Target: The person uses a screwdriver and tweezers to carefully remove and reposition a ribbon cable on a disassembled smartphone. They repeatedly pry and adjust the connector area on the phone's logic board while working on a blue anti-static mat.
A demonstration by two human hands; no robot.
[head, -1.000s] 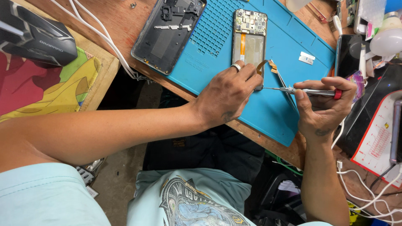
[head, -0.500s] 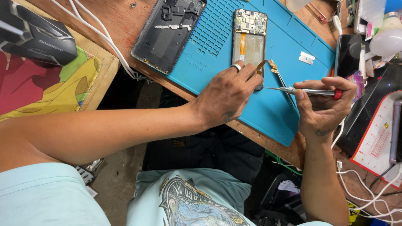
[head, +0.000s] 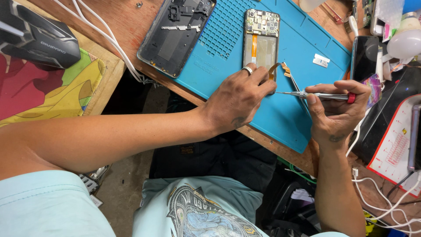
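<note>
Holding steady since a second ago: we are pinning opened phone point(head: 261, 39) at mat's point(head: 302, 118) middle with left hand point(head: 239, 98), fingers closed on its lower end; right hand point(head: 337, 112) is gripping screwdriver point(head: 318, 95) tight, tip just beside left fingertips, unmoved, so work is continuing on same spot.

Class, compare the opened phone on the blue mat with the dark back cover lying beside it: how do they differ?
The opened phone shows a circuit board and an orange flex strip; the dark back cover is an almost bare black shell. The phone lies wholly on the blue mat, with the left hand at its lower end; the cover lies partly on the wooden table, untouched. Both are flat, slim rectangles.
</note>
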